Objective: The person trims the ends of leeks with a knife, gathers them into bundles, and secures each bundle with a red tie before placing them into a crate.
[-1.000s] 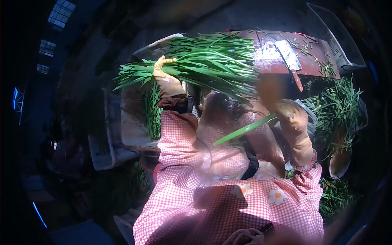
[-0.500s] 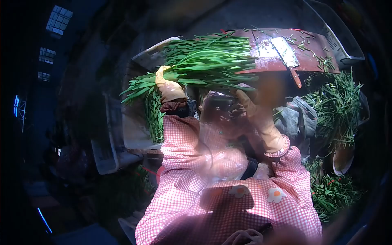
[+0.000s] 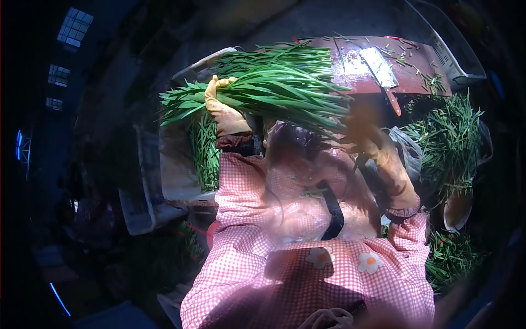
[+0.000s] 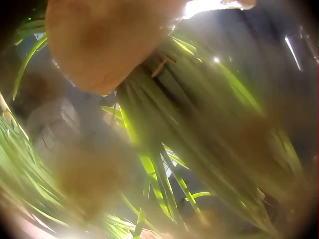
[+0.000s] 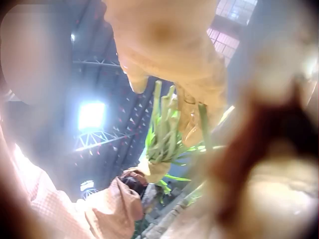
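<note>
In the head view my gloved left hand point(image 3: 224, 112) grips a bundle of long green stalks point(image 3: 285, 96), its thumb pointing up and the cut ends toward the right. The left wrist view shows the bundle point(image 4: 179, 119) running down from the glove point(image 4: 104, 45). My gloved right hand point(image 3: 386, 164) is by the bundle's right end, its fingertips blurred by a dark spot. In the right wrist view that glove's point(image 5: 169, 45) fingers reach down fairly straight beside the stalk ends point(image 5: 162, 129); whether they touch is unclear.
A cleaver point(image 3: 381, 71) lies on a red board point(image 3: 350, 82) among cut stem bits. Trimmed greens point(image 3: 449, 137) are heaped at the right, with more below. A crate point(image 3: 178, 183) with greens stands at the left, and another crate point(image 3: 463, 68) at the back right.
The long leaf held by my right hand is gone from it. That hand came left to the bundle, then shifted back right. My left hand dipped and rose again with the bundle.
</note>
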`<state>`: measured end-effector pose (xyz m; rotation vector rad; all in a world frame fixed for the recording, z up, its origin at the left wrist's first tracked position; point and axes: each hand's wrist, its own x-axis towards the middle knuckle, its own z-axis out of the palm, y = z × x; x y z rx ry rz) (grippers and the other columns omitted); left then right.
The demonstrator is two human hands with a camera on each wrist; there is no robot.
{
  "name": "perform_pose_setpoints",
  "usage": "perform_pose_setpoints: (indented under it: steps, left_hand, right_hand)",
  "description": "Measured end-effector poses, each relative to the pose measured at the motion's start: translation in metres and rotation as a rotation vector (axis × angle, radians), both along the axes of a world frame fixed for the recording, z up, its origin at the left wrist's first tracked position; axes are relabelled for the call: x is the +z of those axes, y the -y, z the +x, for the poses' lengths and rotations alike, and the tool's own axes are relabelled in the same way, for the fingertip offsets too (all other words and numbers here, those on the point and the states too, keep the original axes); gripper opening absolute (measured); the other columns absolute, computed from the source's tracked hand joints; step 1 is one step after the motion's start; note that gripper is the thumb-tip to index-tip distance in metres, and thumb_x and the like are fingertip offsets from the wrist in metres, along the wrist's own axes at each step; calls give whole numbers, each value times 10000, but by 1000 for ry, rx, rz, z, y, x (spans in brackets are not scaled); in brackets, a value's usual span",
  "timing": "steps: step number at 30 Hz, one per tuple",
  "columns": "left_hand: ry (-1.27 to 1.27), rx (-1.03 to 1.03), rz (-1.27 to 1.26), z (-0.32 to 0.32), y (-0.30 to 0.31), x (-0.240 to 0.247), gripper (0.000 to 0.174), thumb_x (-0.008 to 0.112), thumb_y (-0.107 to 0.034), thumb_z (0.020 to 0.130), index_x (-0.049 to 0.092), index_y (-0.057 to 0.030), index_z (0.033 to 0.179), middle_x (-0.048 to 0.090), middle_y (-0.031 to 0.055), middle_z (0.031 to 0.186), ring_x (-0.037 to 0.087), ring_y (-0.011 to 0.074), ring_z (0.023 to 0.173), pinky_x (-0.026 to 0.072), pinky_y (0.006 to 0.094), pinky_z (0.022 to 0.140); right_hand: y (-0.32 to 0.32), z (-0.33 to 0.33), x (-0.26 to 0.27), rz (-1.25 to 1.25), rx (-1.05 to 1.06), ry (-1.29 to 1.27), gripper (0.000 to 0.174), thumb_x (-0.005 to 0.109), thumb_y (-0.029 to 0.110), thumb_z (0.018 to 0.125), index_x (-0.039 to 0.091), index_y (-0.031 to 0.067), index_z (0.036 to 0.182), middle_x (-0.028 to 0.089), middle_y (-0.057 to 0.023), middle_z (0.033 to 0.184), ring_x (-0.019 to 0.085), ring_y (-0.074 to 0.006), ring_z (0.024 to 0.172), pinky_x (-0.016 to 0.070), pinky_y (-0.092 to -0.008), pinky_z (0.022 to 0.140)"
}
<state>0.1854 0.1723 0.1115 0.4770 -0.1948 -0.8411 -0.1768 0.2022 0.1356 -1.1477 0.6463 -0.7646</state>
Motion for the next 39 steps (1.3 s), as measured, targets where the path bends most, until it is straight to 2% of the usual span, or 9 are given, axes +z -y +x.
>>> perform_pose_setpoints:
  steps: [10,14,17,18,21,25,28,35,39]
  left_hand:
    - [52,-8,-42,-24,-5,13,89,592,-126,942,586,-38,931,559,28,723,561,184,714,528,346,755]
    - [-136,-209,-145,-12,-7,11,66,573,-97,940,568,-46,899,486,-17,671,489,127,637,482,302,700]
    - [-127,-189,-204,-4,-5,6,70,537,-85,951,570,-40,909,460,-36,654,461,96,607,458,293,691]
    - [-146,-214,-235,-1,-4,3,75,528,-86,955,571,-37,917,459,-38,648,459,95,601,458,295,692]
    - [-173,-217,-254,-2,-3,7,102,496,-85,970,571,-26,937,464,-50,627,456,88,581,454,298,695]
    - [-191,-366,-404,-3,-3,3,95,510,-94,958,570,-21,964,509,-45,658,496,84,613,450,288,706]
    - [-239,-502,-537,-8,-7,7,167,510,-137,972,581,0,1036,520,-5,696,518,128,668,466,321,750]
    - [-200,-575,-728,-14,-12,5,207,531,-125,948,560,-17,1123,386,-61,672,438,71,654,417,280,776]
    - [-150,-630,-779,-13,-10,2,246,532,-122,942,559,-15,1162,410,-53,712,460,85,711,414,310,833]
  right_hand:
    - [-31,54,-18,-1156,-342,-590,214,639,64,833,696,60,1039,675,-125,800,651,-309,716,512,-366,651]
    - [-42,7,-43,-1173,-335,-628,254,658,61,786,699,91,1036,673,-110,792,665,-297,717,516,-383,639]
    - [-36,-26,-69,-721,-438,-818,253,684,37,798,697,52,1050,699,-85,822,688,-238,738,526,-308,673]
    - [-36,-28,-65,-8,-487,-483,218,681,48,854,689,20,1070,705,-49,907,675,-159,816,517,-271,719]
    - [-17,-21,-23,67,-318,-408,356,690,128,881,627,-20,1199,651,-84,1168,646,-157,963,503,-277,825]
    - [-5,13,12,-306,-40,-378,588,662,425,876,591,-12,1264,664,-143,1167,655,-269,998,499,-374,887]
    - [-2,33,0,-266,-20,-561,613,691,427,847,592,-23,1251,676,-161,1117,661,-270,986,505,-392,874]
    - [-22,59,11,346,-96,309,349,640,118,939,582,-48,1242,649,-153,1204,673,-219,1004,563,-336,887]
    - [-25,64,11,417,-149,302,292,607,68,949,600,-40,1220,673,-137,1131,689,-215,964,586,-323,821]
